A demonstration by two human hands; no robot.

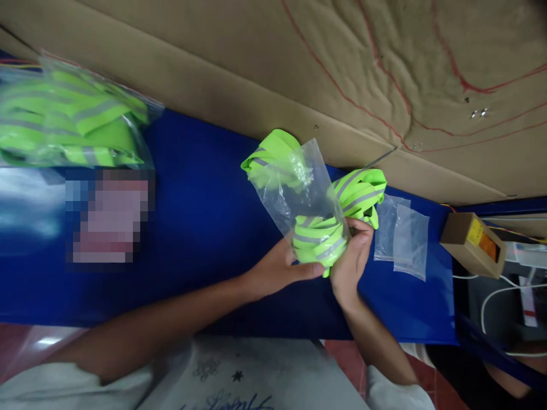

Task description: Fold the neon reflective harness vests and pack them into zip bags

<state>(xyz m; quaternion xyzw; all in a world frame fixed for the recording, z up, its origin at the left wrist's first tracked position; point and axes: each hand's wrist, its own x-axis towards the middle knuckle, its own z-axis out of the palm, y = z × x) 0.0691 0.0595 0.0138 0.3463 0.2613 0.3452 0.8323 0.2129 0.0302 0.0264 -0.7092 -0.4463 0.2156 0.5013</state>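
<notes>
A clear plastic bag (314, 182) hangs between my hands, with a folded neon-green strap with grey stripes (319, 236) at its lower end. My left hand (284, 272) grips the bag and strap from the left, thumb across the bottom. From the right, my right hand (351, 259) is closed around the bag's edge by the strap. Behind the bag lies a green bundle (277, 154), partly seen through the plastic. Another green bundle (361, 191) rests just beyond my right hand.
The blue table (192, 228) meets a tan covered wall. Large bagged green straps (72, 119) lie far left, above a blurred-out item (113, 219). Flat clear bags (410, 242) lie right, near a cardboard box (470, 245) and white cables. Part of another person shows at lower right.
</notes>
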